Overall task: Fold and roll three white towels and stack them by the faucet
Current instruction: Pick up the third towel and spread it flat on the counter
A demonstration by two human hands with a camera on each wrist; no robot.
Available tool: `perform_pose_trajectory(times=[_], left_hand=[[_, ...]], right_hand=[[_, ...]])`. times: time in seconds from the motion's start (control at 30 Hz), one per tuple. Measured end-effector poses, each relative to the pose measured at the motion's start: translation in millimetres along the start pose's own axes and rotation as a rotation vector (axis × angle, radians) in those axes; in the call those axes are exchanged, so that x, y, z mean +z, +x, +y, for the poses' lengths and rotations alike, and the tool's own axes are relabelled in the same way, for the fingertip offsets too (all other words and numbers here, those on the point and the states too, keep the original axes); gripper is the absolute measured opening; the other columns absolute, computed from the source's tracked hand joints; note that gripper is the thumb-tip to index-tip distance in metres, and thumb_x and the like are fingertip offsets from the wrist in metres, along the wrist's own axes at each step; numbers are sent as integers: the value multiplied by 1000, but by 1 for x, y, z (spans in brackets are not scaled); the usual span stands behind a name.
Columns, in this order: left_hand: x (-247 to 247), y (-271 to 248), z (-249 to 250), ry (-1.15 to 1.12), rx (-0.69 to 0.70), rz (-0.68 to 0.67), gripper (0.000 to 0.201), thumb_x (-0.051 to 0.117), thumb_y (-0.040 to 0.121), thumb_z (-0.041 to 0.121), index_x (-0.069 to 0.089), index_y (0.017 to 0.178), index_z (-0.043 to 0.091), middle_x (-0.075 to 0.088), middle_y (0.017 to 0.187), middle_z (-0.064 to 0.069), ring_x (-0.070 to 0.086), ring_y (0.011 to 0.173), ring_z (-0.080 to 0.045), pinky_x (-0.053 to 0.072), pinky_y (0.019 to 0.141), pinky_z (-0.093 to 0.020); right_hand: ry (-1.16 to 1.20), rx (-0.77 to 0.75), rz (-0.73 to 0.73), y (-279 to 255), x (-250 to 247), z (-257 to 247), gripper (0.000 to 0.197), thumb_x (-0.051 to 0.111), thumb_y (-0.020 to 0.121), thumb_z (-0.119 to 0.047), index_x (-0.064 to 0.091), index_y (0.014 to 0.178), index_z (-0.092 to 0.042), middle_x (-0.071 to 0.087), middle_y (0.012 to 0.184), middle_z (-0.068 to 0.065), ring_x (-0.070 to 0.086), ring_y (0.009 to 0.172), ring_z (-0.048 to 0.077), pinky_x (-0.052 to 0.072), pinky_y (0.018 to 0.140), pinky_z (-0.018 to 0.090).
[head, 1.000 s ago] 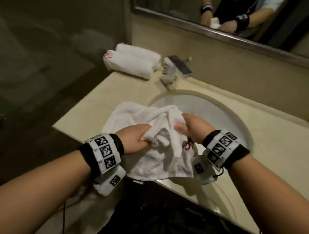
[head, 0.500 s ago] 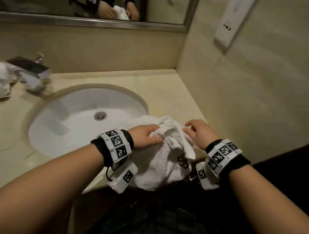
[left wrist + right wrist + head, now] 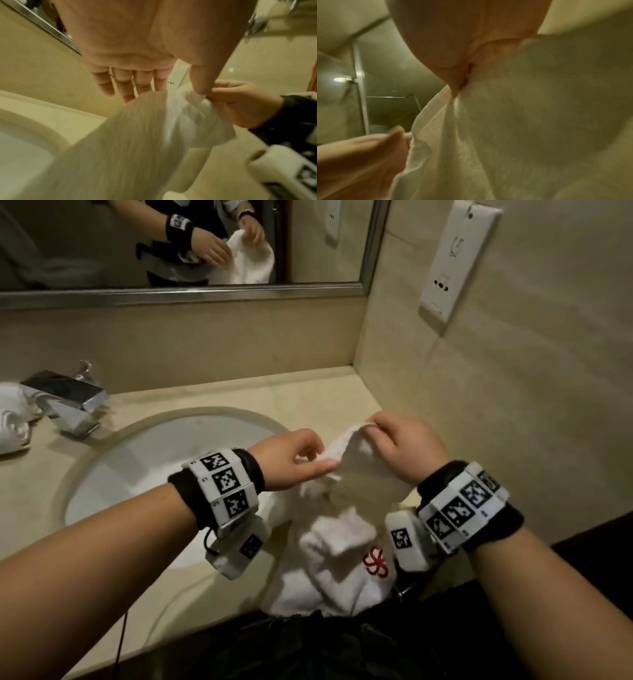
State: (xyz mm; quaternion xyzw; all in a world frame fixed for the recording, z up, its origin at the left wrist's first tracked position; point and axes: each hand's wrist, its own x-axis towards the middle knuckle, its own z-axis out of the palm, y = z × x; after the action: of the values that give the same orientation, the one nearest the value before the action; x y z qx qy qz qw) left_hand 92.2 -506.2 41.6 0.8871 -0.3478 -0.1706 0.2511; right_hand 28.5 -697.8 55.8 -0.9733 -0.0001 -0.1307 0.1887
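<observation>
While hunting for corner to start fold, left hand (image 3: pixel 291 462) and right hand (image 3: pixel 399 446) are pinching crumpled towel (image 3: pixel 339 549), draping over bench (image 3: pixel 308 392) front edge beside sink (image 3: pixel 164 460).

One loose towel (image 3: pixel 342 546), two hands, one faucet (image 3: pixel 66 398), one sink (image 3: pixel 113 474), one mirror (image 3: pixel 102 244), one wall plate (image 3: pixel 452 261).
</observation>
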Motion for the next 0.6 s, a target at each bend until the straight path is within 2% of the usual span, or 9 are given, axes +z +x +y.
perform_pose_trajectory(times=[0.07, 0.13, 0.23, 0.33, 0.4, 0.47, 0.53, 0.57, 0.6], left_hand=[[-3, 0, 10, -64, 57, 47, 46, 63, 73, 54, 51, 101, 20, 60, 102, 2, 57, 94, -16, 47, 86, -32], [-2, 3, 18, -28, 80, 69, 48, 69, 72, 43, 48, 106, 16, 62, 102, -1, 59, 93, -19, 48, 83, -33], [0, 1, 13, 30, 10, 110, 28, 60, 82, 24, 48, 104, 13, 63, 101, -7, 60, 94, -26, 48, 80, -32], [-1, -9, 5, -48, -9, 100, 15, 54, 88, 24, 54, 101, 15, 61, 96, -5, 58, 94, -24, 44, 81, -29], [-9, -12, 4, -1, 25, 95, 18, 49, 92, 23, 57, 105, 13, 62, 101, -7, 56, 96, -23, 40, 80, -26], [-24, -13, -2, 36, 27, 167, 22, 44, 94, 18, 55, 108, 5, 60, 107, -14, 53, 95, -22, 35, 77, -26], [-46, -20, -15, -15, -49, 335, 23, 41, 95, 13, 53, 106, -3, 56, 102, -18, 49, 91, -24, 34, 76, -30], [-57, -26, -23, -57, -88, 417, 22, 41, 95, 13, 52, 105, -3, 54, 96, -18, 48, 88, -25, 36, 77, -31], [-66, -32, -31, -98, -116, 462, 19, 43, 94, 15, 53, 103, 0, 53, 90, -16, 48, 83, -23, 37, 75, -31]], right_hand=[[-8, -69, -5, 17, -10, -16, 26, 43, 94, -29, 62, 97, -13, 67, 99, 12, 58, 93, 30, 33, 68, 30], [21, -97, 2, 32, -19, -27, 28, 41, 94, -28, 62, 98, -11, 66, 98, 12, 57, 92, 29, 31, 68, 28], [98, -102, 35, 44, -34, -28, 28, 42, 95, -26, 62, 93, -7, 60, 86, 7, 51, 82, 22, 24, 63, 25], [142, -85, 49, 48, -42, -24, 31, 42, 95, -28, 61, 85, -7, 56, 77, 3, 49, 75, 18, 28, 62, 28], [159, -107, 45, 49, -44, -25, 32, 43, 95, -31, 57, 70, -16, 52, 67, -1, 46, 65, 16, 26, 58, 28], [176, -116, 39, 48, -47, -23, 36, 48, 91, -36, 44, 57, -25, 43, 57, -10, 40, 55, 7, 25, 51, 23], [148, -132, -31, 46, -52, -15, 30, 59, 84, -40, 44, 62, -27, 42, 59, -13, 39, 55, 2, 26, 50, 18], [101, -130, -101, 45, -55, -10, 22, 64, 79, -40, 50, 71, -26, 47, 64, -12, 43, 60, 5, 30, 53, 19], [7, -118, -176, 45, -56, -2, 22, 68, 77, -38, 57, 84, -21, 55, 73, -8, 50, 68, 12, 34, 57, 23]])
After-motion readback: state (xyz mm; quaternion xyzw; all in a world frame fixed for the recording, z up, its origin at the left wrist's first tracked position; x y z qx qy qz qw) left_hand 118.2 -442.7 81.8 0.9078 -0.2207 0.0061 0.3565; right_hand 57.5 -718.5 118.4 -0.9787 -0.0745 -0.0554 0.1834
